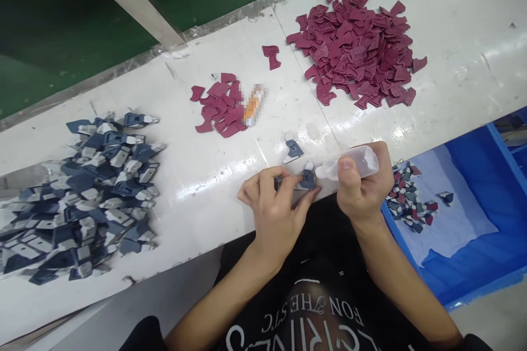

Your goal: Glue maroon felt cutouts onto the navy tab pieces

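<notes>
Between its thumb and fingers, my left hand [274, 205] pinches a small blue-grey plastic part [308, 177] near the table's front edge. My right hand [366, 189] is wrapped round a translucent squeeze bottle [353, 164], which lies tilted with its nozzle pointing left. The nozzle tip is close to the held part; whether they touch I cannot tell. Just beyond my left fingers, another blue-grey and white part [293, 149] rests on the table. A small heap of maroon pieces [222, 107] lies farther back to the left.
A large maroon pile [358, 49] sits at the back right of the white table [197, 175]. Blue-grey and white parts [94, 192] are heaped at left. At right, a blue bin [477, 186] holds several parts on a white liner. A metal post [135, 0] meets the far edge.
</notes>
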A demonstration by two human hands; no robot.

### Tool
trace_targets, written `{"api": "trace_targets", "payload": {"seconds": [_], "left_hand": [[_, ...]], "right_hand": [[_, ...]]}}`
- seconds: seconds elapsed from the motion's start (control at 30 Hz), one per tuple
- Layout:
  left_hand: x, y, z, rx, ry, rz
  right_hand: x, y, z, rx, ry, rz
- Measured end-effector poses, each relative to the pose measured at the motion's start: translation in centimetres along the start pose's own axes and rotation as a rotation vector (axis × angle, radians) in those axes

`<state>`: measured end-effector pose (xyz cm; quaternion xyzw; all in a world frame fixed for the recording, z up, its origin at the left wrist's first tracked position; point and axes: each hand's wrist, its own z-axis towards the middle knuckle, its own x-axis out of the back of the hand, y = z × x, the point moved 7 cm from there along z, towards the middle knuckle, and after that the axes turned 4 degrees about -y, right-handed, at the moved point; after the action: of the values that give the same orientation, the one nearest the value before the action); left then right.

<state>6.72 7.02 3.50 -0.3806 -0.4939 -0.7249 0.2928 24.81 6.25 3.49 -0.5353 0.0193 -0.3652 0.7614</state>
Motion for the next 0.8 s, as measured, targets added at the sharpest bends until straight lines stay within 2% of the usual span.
{"api": "trace_targets", "payload": {"seconds": [0.27, 0.47, 0.57, 0.7, 0.8], "left_hand": [[0.2, 0.1, 0.1, 0.011, 0.002, 0.014], [0.1, 0.2, 0.2, 0.007, -0.005, 0.015], [0.1, 0.2, 0.1, 0.005, -0.001, 0.018], [0.1, 0.2, 0.2, 0.014, 0.003, 0.024], [0.0, 0.5, 0.5, 0.012, 0.001, 0.035]], "right_hand": [[-0.5, 0.1, -0.1, -0.025, -0.087, 0.084], [0.2, 0.2, 0.0, -0.034, -0.09, 0.082], [0.9, 0.5, 0.1, -0.043, -0.016, 0.08], [2.4, 1.9, 0.1, -0.091, 0.222, 0.183], [2.3, 2.6, 0.2, -0.152, 0.21, 0.226]]}}
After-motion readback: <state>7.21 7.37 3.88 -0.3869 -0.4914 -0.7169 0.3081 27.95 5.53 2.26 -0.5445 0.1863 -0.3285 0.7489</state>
